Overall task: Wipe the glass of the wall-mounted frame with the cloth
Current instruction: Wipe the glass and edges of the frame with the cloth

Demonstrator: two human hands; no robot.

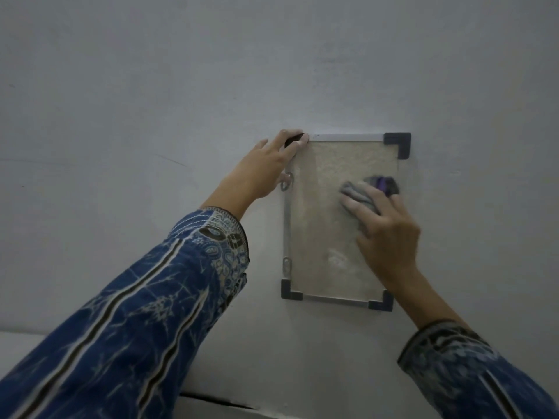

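Right grip (384,225) atop cloth (367,193) on glass (320,225)

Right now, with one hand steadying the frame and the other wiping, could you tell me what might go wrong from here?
1. The left hand braces only the top-left corner of the frame; hard strokes might shift or tilt it on the wall.
2. The right hand presses the cloth near the right edge, so a stroke could run off the glass.
3. A whitish smear low on the glass may get missed.

Frame (341,219) corner under left hand (266,167)
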